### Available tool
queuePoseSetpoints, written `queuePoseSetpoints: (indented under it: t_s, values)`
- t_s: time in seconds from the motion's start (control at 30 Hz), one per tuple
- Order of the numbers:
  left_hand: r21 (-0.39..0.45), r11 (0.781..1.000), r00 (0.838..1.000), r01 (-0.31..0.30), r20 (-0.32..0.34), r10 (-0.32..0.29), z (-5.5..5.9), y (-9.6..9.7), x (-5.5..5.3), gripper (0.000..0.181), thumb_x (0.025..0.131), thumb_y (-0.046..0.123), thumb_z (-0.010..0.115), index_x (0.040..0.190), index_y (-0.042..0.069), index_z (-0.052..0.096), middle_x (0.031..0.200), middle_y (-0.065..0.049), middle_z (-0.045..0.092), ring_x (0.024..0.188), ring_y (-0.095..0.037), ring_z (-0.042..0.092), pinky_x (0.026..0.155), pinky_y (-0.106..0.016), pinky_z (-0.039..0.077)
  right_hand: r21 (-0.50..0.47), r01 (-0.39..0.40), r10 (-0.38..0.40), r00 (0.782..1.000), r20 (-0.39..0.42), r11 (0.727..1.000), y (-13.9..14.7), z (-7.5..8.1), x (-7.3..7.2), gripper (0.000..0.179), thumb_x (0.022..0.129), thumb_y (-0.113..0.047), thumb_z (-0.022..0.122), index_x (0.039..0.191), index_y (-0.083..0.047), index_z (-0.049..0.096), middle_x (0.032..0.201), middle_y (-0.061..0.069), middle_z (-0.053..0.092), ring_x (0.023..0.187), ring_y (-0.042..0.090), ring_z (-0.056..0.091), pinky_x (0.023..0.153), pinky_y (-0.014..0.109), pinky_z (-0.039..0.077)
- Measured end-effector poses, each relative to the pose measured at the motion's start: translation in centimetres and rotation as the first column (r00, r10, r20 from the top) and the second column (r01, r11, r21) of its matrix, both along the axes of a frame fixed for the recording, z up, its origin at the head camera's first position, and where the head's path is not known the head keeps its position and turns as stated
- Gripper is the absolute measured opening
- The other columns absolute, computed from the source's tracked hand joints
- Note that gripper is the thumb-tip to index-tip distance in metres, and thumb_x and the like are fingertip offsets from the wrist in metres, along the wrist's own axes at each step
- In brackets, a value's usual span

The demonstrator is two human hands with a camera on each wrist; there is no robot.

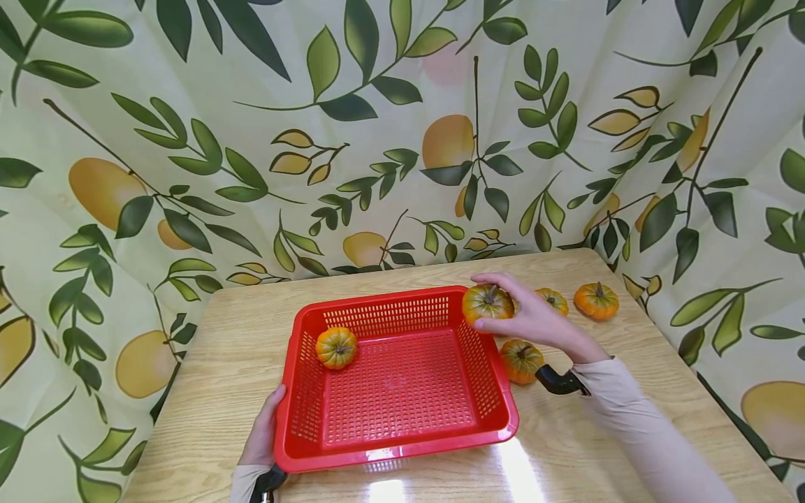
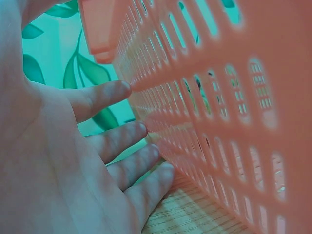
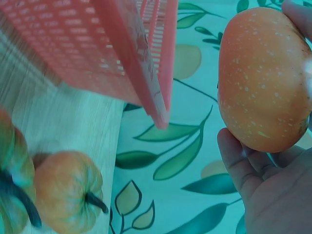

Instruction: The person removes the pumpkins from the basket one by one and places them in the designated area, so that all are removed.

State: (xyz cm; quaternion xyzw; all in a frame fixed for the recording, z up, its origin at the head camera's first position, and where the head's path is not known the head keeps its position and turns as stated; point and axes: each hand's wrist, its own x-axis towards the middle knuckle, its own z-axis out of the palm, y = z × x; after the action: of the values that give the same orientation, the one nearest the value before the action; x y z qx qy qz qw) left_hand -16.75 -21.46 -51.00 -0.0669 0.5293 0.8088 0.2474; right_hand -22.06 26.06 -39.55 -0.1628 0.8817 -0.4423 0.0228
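Pumpkin [image 1: 336,348] in basket [image 1: 399,384]; three pumpkins [image 1: 596,302] right, on table [image 1: 239,335]

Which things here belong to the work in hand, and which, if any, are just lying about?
Part of the work, it seems:
red basket, touched by the left hand
held pumpkin, in the right hand
another pumpkin, inside the basket
three more pumpkins, outside it, probably

Just surroundings:
wooden table
leaf-print cloth behind

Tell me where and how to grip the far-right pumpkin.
Grip the far-right pumpkin around its round body, below the stem: thumb on the near side, fingers on the far side, coming from above. It sits stem up, with the next pumpkin close on its left, so near and far sides look freer. The thin stem is likely a poorer hold.
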Motion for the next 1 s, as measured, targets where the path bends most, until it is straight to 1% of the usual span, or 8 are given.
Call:
queuePoseSetpoints:
  t_s: [0.1,0.27,0.33,0.47,0.6,0.7,0.87,1.0]
  values:
    - [0.01,1.0,1.0,0.005,0.009,-0.006,0.0,0.0,0.0,0.042,0.103,0.058,0.032,0.131,0.036,0.054,0.122,0.007,0.069,0.111,-0.015,0.065,0.098,-0.04,0.054,0.011,0.002,-0.002,1.0,-0.007,1.0,0.6,0.2,0.2,0.073,0.085,-0.035,0.083,0.147,-0.028,0.046,0.147,0.005,0.048,0.118,0.027,0.057,0.098,0.049,0.05]
    - [0.022,1.0,1.0,0.017,0.003,-0.017,0.0,-0.1,-0.1,0.041,0.103,0.057,0.031,0.131,0.036,0.054,0.122,0.007,0.069,0.111,-0.015,0.065,0.099,-0.04,0.054,0.018,0.015,-0.014,1.0,-0.014,1.0,1.4,0.4,0.5,0.077,0.085,-0.034,0.083,0.15,-0.029,0.042,0.145,0.006,0.051,0.126,0.028,0.053,0.105,0.06,0.045]
    - [0.035,0.999,1.0,0.031,-0.003,-0.031,-0.1,-0.1,-0.1,0.041,0.104,0.057,0.03,0.13,0.037,0.055,0.122,0.008,0.069,0.112,-0.014,0.065,0.099,-0.039,0.054,0.029,0.016,-0.015,1.0,-0.024,0.999,1.6,0.5,0.6,0.075,0.086,-0.034,0.082,0.15,-0.028,0.044,0.143,0.006,0.052,0.126,0.028,0.052,0.104,0.06,0.045]
    - [0.056,0.996,0.997,0.072,-0.04,-0.069,-0.2,-0.3,-0.1,0.042,0.104,0.055,0.027,0.129,0.039,0.056,0.121,0.01,0.069,0.111,-0.012,0.065,0.097,-0.038,0.054,0.053,0.004,-0.001,0.999,-0.05,0.999,2.2,0.5,0.8,0.061,0.088,-0.031,0.08,0.143,-0.026,0.053,0.14,0.005,0.051,0.123,0.026,0.051,0.099,0.054,0.049]
    - [0.012,0.999,0.998,0.048,-0.05,-0.047,-0.3,-0.2,-0.2,0.041,0.104,0.056,0.028,0.128,0.04,0.057,0.12,0.011,0.069,0.109,-0.012,0.066,0.095,-0.038,0.055,0.059,0.006,-0.002,0.998,-0.059,0.998,2.7,0.5,1.0,0.051,0.09,-0.03,0.079,0.136,-0.026,0.059,0.139,0.005,0.051,0.126,0.028,0.049,0.101,0.057,0.048]
    - [-0.019,1.0,0.999,0.017,-0.041,-0.018,-0.3,0.0,-0.2,0.039,0.103,0.056,0.03,0.127,0.041,0.057,0.12,0.01,0.069,0.109,-0.012,0.066,0.094,-0.038,0.055,0.077,0.023,-0.017,0.997,-0.072,0.997,3.2,0.7,1.2,0.048,0.09,-0.031,0.079,0.134,-0.025,0.061,0.14,0.005,0.053,0.13,0.029,0.048,0.104,0.063,0.044]
    - [0.033,0.996,0.994,0.085,-0.078,-0.083,-0.4,-0.3,-0.2,0.041,0.105,0.054,0.025,0.128,0.042,0.058,0.121,0.012,0.068,0.11,-0.011,0.065,0.095,-0.038,0.055,0.103,0.064,-0.053,0.994,-0.1,0.993,4.2,1.0,1.5,0.048,0.089,-0.031,0.079,0.134,-0.023,0.062,0.14,0.005,0.055,0.131,0.028,0.048,0.105,0.065,0.041]
    - [0.032,0.996,0.995,0.082,-0.068,-0.079,-0.3,-0.4,-0.2,0.04,0.104,0.054,0.026,0.129,0.043,0.057,0.121,0.012,0.068,0.11,-0.011,0.065,0.095,-0.037,0.055,0.102,0.091,-0.08,0.991,-0.108,0.991,4.9,1.1,1.8,0.047,0.089,-0.029,0.079,0.132,-0.023,0.063,0.138,0.004,0.055,0.13,0.027,0.048,0.104,0.064,0.041]
